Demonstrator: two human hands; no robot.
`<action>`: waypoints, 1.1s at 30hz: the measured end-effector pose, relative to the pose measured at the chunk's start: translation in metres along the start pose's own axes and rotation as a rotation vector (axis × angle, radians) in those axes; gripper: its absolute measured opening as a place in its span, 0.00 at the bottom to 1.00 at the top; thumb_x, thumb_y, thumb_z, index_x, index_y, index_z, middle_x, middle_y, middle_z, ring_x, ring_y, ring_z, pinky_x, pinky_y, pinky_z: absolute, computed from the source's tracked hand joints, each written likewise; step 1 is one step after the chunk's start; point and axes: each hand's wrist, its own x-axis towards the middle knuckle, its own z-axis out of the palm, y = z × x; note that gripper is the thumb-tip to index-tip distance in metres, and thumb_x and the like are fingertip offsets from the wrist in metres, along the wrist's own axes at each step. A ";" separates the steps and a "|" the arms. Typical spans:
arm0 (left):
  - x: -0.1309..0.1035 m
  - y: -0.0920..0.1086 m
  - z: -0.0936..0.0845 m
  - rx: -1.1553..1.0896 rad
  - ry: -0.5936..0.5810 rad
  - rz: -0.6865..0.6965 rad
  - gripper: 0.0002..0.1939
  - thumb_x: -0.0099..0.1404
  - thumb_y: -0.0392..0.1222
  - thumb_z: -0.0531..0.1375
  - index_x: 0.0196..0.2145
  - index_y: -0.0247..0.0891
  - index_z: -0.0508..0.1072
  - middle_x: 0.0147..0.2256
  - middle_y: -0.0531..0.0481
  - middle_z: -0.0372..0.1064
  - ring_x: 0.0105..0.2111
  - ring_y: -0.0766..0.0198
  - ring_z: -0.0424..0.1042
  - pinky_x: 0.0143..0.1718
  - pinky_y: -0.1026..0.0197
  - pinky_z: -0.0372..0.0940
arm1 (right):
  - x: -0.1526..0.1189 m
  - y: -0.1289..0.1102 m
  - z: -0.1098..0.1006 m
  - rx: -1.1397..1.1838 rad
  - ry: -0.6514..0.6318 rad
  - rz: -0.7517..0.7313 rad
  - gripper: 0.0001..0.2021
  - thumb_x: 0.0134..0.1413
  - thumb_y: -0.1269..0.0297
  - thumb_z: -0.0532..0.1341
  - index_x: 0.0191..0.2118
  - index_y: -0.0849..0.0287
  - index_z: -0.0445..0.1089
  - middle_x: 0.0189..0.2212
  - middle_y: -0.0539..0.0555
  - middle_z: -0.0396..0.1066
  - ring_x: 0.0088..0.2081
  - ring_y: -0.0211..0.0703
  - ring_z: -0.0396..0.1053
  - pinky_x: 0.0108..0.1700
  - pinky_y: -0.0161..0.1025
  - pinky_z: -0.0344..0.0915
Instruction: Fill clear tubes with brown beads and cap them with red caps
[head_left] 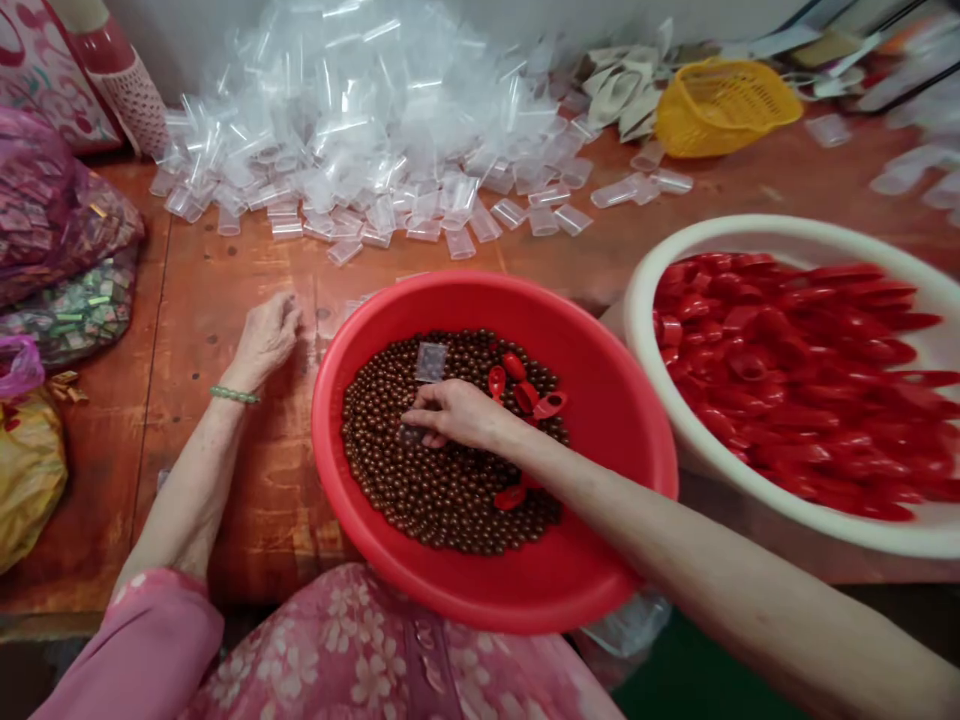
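Observation:
A red basin (615, 450) in front of me holds many small, shiny brown balls (442, 510). Inside it my right hand (457, 415) pinches a clear plastic tube (411, 433), partly covered by the fingers, low against the balls. Another clear plastic tube (431, 362) lies on the balls just beyond that hand. Several red plastic spoon-shaped pieces (551, 404) are scattered at the basin's right side. Left of the basin, my left hand (266, 338) rests on the wooden table (202, 330) with its fingers curled in; whatever they may hold is hidden.
A big heap of clear tubes (360, 130) covers the back of the table. To the right stands a white basin (637, 290) of red plastic pieces (780, 370). A yellow basket (690, 120) sits behind it. Filled plastic bags (60, 220) line the left edge.

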 end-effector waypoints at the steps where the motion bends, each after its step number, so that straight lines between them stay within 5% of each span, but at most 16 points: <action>1: -0.008 0.003 -0.004 -0.062 0.013 0.004 0.18 0.69 0.40 0.49 0.52 0.28 0.67 0.40 0.40 0.74 0.40 0.61 0.72 0.44 0.60 0.65 | -0.002 0.002 0.005 0.020 -0.060 0.021 0.12 0.52 0.62 0.66 0.24 0.59 0.64 0.15 0.47 0.69 0.18 0.34 0.69 0.21 0.28 0.64; 7: -0.061 0.051 -0.031 -0.152 0.068 0.242 0.24 0.73 0.48 0.44 0.60 0.32 0.59 0.46 0.41 0.71 0.45 0.61 0.71 0.50 0.56 0.65 | -0.012 0.012 0.027 0.175 -0.384 0.102 0.16 0.46 0.57 0.69 0.21 0.60 0.65 0.11 0.46 0.66 0.13 0.33 0.65 0.17 0.28 0.62; 13: -0.088 0.094 -0.036 -0.004 -0.006 0.428 0.24 0.73 0.43 0.42 0.62 0.29 0.55 0.50 0.37 0.66 0.50 0.56 0.67 0.53 0.52 0.64 | -0.014 0.011 0.022 0.385 -0.510 0.085 0.16 0.44 0.55 0.68 0.25 0.63 0.68 0.14 0.46 0.67 0.13 0.28 0.60 0.16 0.26 0.60; 18: -0.093 0.102 -0.032 0.159 -0.125 0.494 0.19 0.71 0.41 0.48 0.55 0.29 0.65 0.47 0.37 0.69 0.48 0.53 0.68 0.54 0.47 0.62 | -0.022 0.002 0.011 0.526 -0.488 0.028 0.14 0.45 0.57 0.66 0.24 0.62 0.66 0.12 0.45 0.65 0.11 0.27 0.57 0.14 0.25 0.56; 21: -0.097 0.105 -0.033 0.195 -0.224 0.573 0.19 0.66 0.35 0.54 0.55 0.31 0.67 0.55 0.33 0.63 0.58 0.46 0.62 0.60 0.41 0.55 | -0.028 -0.003 0.006 0.595 -0.440 -0.002 0.12 0.46 0.59 0.65 0.25 0.61 0.66 0.13 0.45 0.65 0.11 0.27 0.56 0.13 0.25 0.55; 25: -0.105 0.111 -0.031 -0.028 -0.424 0.720 0.29 0.63 0.37 0.59 0.62 0.36 0.60 0.65 0.34 0.50 0.66 0.47 0.50 0.64 0.43 0.52 | -0.034 -0.008 0.006 0.664 -0.381 -0.033 0.06 0.45 0.63 0.62 0.28 0.61 0.68 0.14 0.45 0.65 0.11 0.27 0.55 0.12 0.25 0.55; 30: -0.110 0.121 -0.025 -0.338 -0.478 0.594 0.19 0.69 0.40 0.54 0.57 0.43 0.68 0.63 0.41 0.56 0.63 0.56 0.58 0.62 0.50 0.58 | -0.047 -0.011 0.011 0.699 -0.353 -0.065 0.09 0.48 0.60 0.60 0.30 0.61 0.67 0.14 0.44 0.63 0.11 0.28 0.56 0.12 0.25 0.52; 33: -0.110 0.124 -0.026 -0.559 -0.481 0.502 0.14 0.69 0.39 0.54 0.50 0.39 0.72 0.59 0.41 0.64 0.59 0.58 0.65 0.59 0.54 0.62 | -0.062 -0.011 0.010 0.496 -0.264 -0.196 0.10 0.57 0.59 0.55 0.33 0.61 0.67 0.19 0.47 0.67 0.17 0.31 0.63 0.19 0.28 0.61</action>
